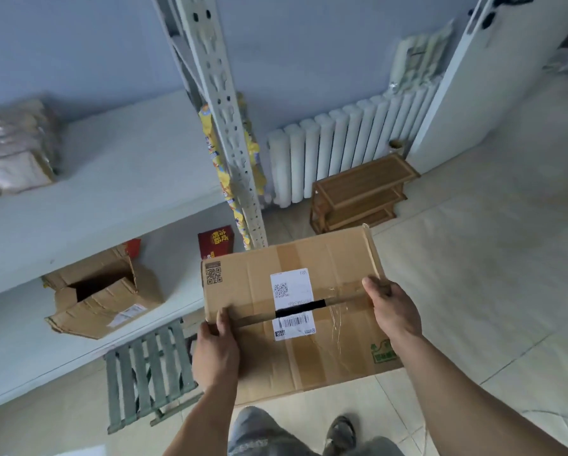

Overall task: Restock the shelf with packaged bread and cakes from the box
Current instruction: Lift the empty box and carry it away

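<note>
A closed cardboard box [328, 258] with a white shipping label hangs in front of me above the floor. My left hand [215, 350] grips its left edge, thumb on top. My right hand [393, 307] grips its right edge near the taped seam. The flaps meet along a dark slit across the middle. A white metal shelf [121, 179] stands at my left. Wrapped packages [13, 153] lie at the far left of its upper board. What is inside the box is hidden.
On the lower board lie an open empty carton [108, 297] and a red packet [215, 241]. A green folding stool [149, 370] stands by the shelf. Yellow snack strips [230, 166] hang on the shelf post [226, 116]. A radiator [342, 149] and wooden rack [361, 192] stand behind.
</note>
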